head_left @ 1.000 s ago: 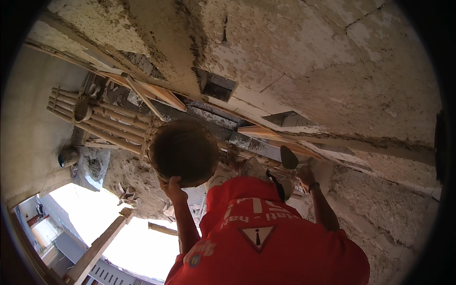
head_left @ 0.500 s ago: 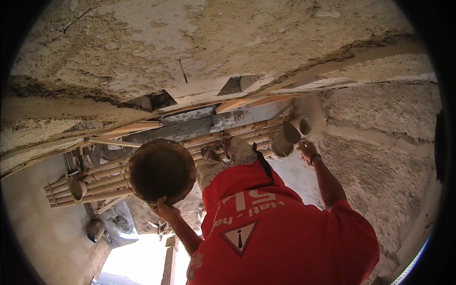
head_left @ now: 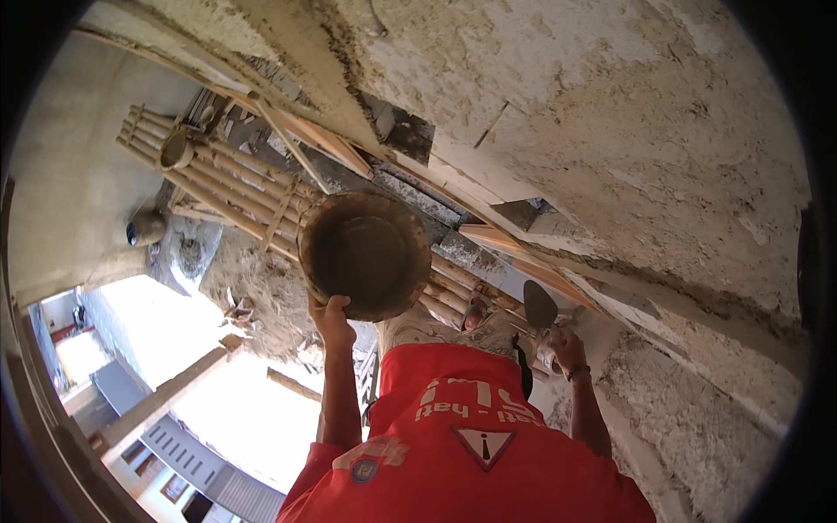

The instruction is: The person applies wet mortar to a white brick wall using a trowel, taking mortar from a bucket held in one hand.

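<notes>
"Where is the basin (head_left: 364, 257)?"

"Raised in the left hand (head_left: 333, 321) of a worker in a red shirt (head_left: 427, 436), its round mouth turned toward the camera above. The thumb hooks over the near rim; the other fingers are mostly hidden beneath, closed against the underside."

"And the right hand (head_left: 568, 349)?"

"Curled tight around the handle of a trowel (head_left: 540, 305), its dark, rounded blade standing out past the knuckles, well apart from the basin. The handle itself is covered by the grip. A dark band (head_left: 577, 373) circles the wrist."

"What surrounds the worker?"

"A platform of bamboo poles (head_left: 218, 183) runs behind the basin in this view, with a small pail (head_left: 176, 151) near its far end. A rough, patchy wall (head_left: 628, 131) fills the upper right."

"Its contents?"

"The basin's interior is shadowed; one cannot tell how full it is."
</notes>
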{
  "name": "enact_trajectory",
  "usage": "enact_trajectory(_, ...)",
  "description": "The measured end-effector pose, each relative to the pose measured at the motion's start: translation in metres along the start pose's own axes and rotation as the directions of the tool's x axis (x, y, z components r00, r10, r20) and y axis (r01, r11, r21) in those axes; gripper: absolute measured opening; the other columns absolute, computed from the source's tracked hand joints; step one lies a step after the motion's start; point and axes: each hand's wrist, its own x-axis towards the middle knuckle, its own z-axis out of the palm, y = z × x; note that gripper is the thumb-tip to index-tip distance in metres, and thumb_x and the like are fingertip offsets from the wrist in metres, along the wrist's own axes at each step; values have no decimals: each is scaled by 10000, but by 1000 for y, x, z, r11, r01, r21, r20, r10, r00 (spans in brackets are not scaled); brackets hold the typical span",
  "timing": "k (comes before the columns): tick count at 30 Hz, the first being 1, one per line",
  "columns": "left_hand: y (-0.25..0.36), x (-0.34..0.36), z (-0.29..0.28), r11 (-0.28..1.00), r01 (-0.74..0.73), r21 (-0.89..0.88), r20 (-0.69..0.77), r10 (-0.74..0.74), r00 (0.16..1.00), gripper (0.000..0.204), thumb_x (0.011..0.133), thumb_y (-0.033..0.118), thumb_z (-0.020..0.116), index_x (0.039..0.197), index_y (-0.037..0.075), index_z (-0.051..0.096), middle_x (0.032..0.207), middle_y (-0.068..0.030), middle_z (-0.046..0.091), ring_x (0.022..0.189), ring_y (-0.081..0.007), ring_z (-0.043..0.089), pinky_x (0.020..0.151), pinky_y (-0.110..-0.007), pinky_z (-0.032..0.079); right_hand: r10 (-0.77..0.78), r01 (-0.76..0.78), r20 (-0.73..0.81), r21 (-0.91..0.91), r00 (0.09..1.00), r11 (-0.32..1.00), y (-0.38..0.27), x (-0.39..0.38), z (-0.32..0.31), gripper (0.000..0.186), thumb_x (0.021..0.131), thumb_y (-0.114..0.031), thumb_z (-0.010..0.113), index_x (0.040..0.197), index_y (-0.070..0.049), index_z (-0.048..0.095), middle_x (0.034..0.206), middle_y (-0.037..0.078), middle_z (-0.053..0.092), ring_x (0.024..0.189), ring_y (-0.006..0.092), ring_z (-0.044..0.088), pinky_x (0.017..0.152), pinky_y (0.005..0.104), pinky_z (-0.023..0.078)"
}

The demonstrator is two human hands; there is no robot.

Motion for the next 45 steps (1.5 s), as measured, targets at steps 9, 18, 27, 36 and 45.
enact_trajectory(9, -50, -112, 32, 993, -115, -10, -19, 115, 993, 595, 680, -62, 549, 1272, -7, 577, 1129, -84, 665, 999, -196, 657, 885, -311, 542, -664, 712, 259, -235, 702, 661, -196, 31, -110, 334, 877, -136, 667, 1205, -78, 637, 967, 203, 654, 895, 427, 661, 799, 502, 532)
enact_trajectory(18, -64, -160, 76, 971, -235, 38, 70, 232, 970, 719, 685, 22, 577, 1401, -34, 529, 1235, -110, 666, 1115, -193, 636, 957, -321, 518, -771, 715, 404, -693, 492, 93, -263, 57, -97, 129, 906, -174, 622, 1025, -125, 625, 927, 97, 621, 866, 302, 675, 705, 429, 581)
enact_trajectory(27, -73, -165, 59, 830, -179, 529, 10, 204, 979, 815, 718, 144, 645, 1499, 46, 434, 1577, -272, 345, 1447, -431, 372, 1186, -446, 351, -856, 786, 449, -612, 256, -86, -308, 30, -58, 134, 902, -126, 638, 1021, -77, 601, 896, 126, 670, 819, 310, 692, 693, 436, 580)
enact_trajectory(36, -48, -180, 55, 927, -203, 315, -92, 243, 966, 655, 756, 98, 597, 1402, 25, 520, 1352, -258, 548, 1316, -428, 494, 1123, -477, 411, -726, 818, 638, -543, 255, -190, -299, 44, -13, 216, 1002, -185, 526, 1127, -43, 630, 986, 162, 677, 909, 328, 683, 820, 456, 564)
enact_trajectory(45, -57, -168, 43, 952, -175, 252, -221, 232, 947, 599, 727, 104, 621, 1312, -12, 572, 1244, -255, 603, 1187, -420, 587, 1018, -460, 479, -687, 901, 725, -334, 58, -276, -264, 8, -4, 207, 930, -165, 567, 1059, -47, 678, 974, 182, 667, 955, 356, 647, 917, 498, 502)
